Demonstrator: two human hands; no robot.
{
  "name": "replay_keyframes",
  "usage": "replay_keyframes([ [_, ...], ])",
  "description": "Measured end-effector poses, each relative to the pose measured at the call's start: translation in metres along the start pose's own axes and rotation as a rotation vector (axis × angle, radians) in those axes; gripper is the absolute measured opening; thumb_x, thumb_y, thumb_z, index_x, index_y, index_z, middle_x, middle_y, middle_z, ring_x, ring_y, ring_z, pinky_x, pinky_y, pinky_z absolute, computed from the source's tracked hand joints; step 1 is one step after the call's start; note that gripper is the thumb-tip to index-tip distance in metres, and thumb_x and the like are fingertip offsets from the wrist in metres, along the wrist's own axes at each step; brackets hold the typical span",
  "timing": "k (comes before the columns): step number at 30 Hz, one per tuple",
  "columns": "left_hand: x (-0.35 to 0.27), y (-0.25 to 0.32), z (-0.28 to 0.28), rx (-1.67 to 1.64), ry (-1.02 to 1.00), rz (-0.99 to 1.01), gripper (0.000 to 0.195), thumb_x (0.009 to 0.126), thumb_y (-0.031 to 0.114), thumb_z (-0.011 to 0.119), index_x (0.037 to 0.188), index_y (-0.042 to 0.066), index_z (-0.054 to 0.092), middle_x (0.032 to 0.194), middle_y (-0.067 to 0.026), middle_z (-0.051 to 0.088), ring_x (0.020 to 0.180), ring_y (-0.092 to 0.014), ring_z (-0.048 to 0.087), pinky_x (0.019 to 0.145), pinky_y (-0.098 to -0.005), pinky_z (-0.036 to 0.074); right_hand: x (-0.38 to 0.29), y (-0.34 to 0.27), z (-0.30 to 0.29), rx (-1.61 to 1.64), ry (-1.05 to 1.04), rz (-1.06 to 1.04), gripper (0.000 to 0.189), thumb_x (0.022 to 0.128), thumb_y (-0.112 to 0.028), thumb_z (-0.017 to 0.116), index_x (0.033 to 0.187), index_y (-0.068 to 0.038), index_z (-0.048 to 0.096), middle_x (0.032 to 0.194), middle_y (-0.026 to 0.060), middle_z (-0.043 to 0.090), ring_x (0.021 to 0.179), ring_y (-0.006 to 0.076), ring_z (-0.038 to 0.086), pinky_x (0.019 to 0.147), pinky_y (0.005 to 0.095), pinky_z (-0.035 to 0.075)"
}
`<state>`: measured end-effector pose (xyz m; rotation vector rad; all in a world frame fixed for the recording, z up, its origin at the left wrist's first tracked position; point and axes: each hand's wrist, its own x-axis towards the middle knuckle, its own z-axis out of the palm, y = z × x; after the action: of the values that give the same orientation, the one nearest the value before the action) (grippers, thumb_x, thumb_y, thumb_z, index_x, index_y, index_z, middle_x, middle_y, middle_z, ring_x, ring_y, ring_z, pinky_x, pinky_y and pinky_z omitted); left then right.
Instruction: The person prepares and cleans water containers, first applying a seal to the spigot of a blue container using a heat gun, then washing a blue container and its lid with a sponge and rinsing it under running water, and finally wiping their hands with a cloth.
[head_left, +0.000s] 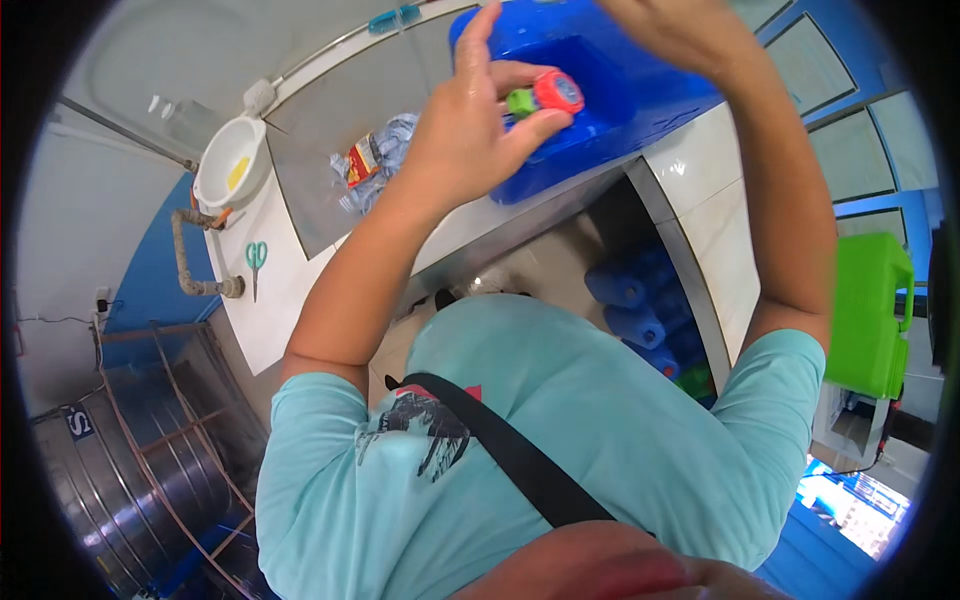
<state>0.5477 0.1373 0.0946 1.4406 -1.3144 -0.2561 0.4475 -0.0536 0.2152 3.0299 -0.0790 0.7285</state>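
A wet blue plastic water container (525, 176) lies across the sink at the counter edge. Over its recessed part, my left hand (480, 120) holds a small red and green plastic piece (559, 91) between thumb and fingers, with the index finger raised. At the top edge of the picture, my right hand (675, 34) is over the container's far right part; its fingers are cut off by the frame, so whether they grip anything cannot be told. Crumpled clear plastic wrap with a red and yellow label (364, 161) lies left of my left forearm.
Green-handled scissors (256, 262) and a white basin (217, 161) with a yellow piece inside are on the white counter at left. A pipe (180, 240) rises beside them. Blue containers (634, 326) lie under the counter. A green jerrycan (866, 315) stands at right.
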Motion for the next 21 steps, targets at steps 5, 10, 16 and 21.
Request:
replay_keyframes([
  [5, 0.000, -0.015, 0.002, 0.089, 0.100, 0.063, 0.118, 0.083, 0.016, 0.082, 0.155, -0.002, -0.010, 0.108, -0.0211, 0.072, 0.097, -0.030, 0.073, 0.085, -0.0386, 0.057, 0.019, -0.022, 0.011, -0.096, -0.018, 0.050, 0.024, 0.080, -0.029, 0.060, 0.078, -0.006, 0.066, 0.056, 0.0155, 0.059, 0.058, 0.0416, 0.062, 0.075, 0.0510, 0.050],
  [10, 0.002, -0.022, 0.007, -0.044, 0.104, 0.076, 0.117, 0.082, 0.021, 0.084, 0.155, -0.003, -0.005, 0.114, -0.0217, 0.070, 0.098, -0.033, 0.072, 0.087, -0.0399, 0.056, 0.013, -0.039, 0.021, -0.407, -0.136, -0.160, 0.020, 0.072, -0.028, 0.065, 0.067, -0.010, 0.060, 0.057, 0.0125, 0.059, 0.061, 0.0328, 0.062, 0.074, 0.0416, 0.045],
  [16, 0.001, -0.030, 0.015, 0.146, 0.237, 0.151, 0.120, 0.077, 0.018, 0.086, 0.153, -0.008, -0.003, 0.104, -0.0210, 0.070, 0.091, -0.035, 0.072, 0.078, -0.0414, 0.056, 0.006, -0.056, 0.035, -0.315, -0.129, -0.219, 0.015, 0.068, -0.024, 0.069, 0.063, -0.012, 0.060, 0.056, 0.0109, 0.057, 0.059, 0.0308, 0.060, 0.072, 0.0429, 0.045],
  [21, 0.007, -0.037, 0.016, 0.058, 0.274, 0.310, 0.119, 0.074, 0.014, 0.089, 0.152, -0.011, 0.002, 0.104, -0.0238, 0.069, 0.084, -0.033, 0.072, 0.071, -0.0413, 0.056, 0.012, -0.052, 0.032, -0.267, -0.044, -0.237, 0.016, 0.065, -0.021, 0.070, 0.063, -0.011, 0.057, 0.056, 0.0090, 0.057, 0.061, 0.0313, 0.061, 0.071, 0.0414, 0.044],
])
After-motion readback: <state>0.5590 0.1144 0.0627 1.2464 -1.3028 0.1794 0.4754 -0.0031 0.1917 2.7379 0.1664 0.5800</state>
